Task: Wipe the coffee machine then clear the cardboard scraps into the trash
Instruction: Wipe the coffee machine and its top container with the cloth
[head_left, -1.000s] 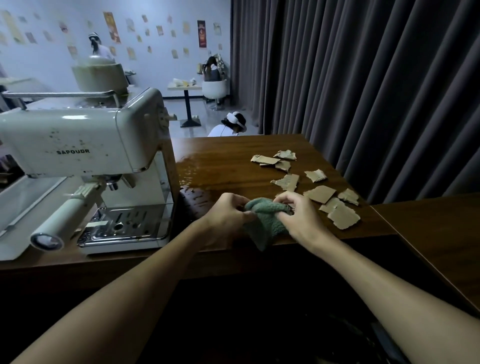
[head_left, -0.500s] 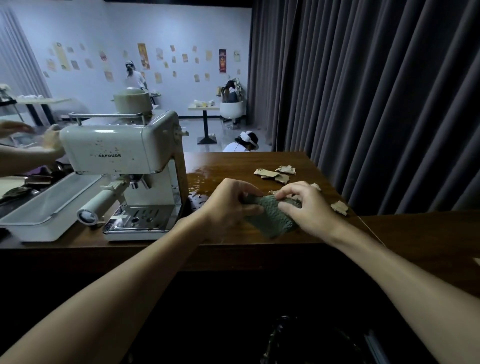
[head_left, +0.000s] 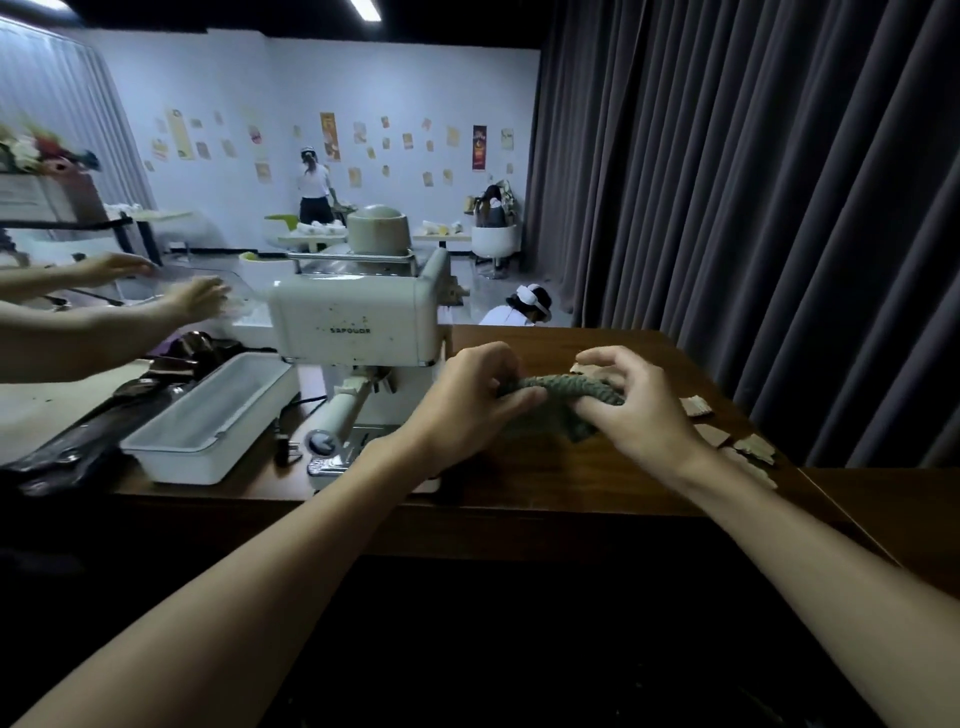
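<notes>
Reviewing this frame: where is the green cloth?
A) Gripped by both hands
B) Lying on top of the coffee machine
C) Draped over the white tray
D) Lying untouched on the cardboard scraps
A: the left hand and the right hand each grip one end of the green cloth, to the right of the coffee machine.

The coffee machine (head_left: 358, 322) stands on the worktop (head_left: 519, 483), a tray (head_left: 208, 421) just beside it on its left. Right of the machine, the cloth (head_left: 561, 389) hangs between the left hand (head_left: 462, 405) and right hand (head_left: 634, 410); cardboard scraps (head_left: 727, 441) lie further right, a curtain (head_left: 753, 208) behind them
</notes>
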